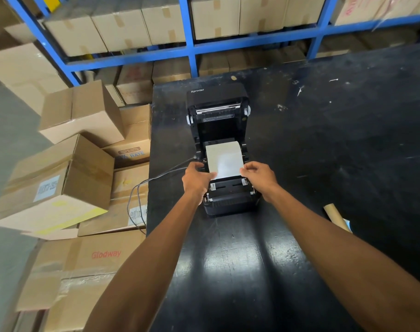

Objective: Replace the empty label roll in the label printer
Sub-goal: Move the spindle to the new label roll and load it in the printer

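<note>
A black label printer stands on the black table with its lid swung up and back. A white label roll sits in the open bay, its loose end drawn forward over the front guides. My left hand pinches the left corner of that paper end, and my right hand pinches the right corner. A bare brown cardboard core lies on the table to the right of my right forearm.
Grey cables run off the printer's left side and hang over the table edge. Stacked cardboard boxes crowd the floor on the left. Blue shelving full of boxes stands behind the table.
</note>
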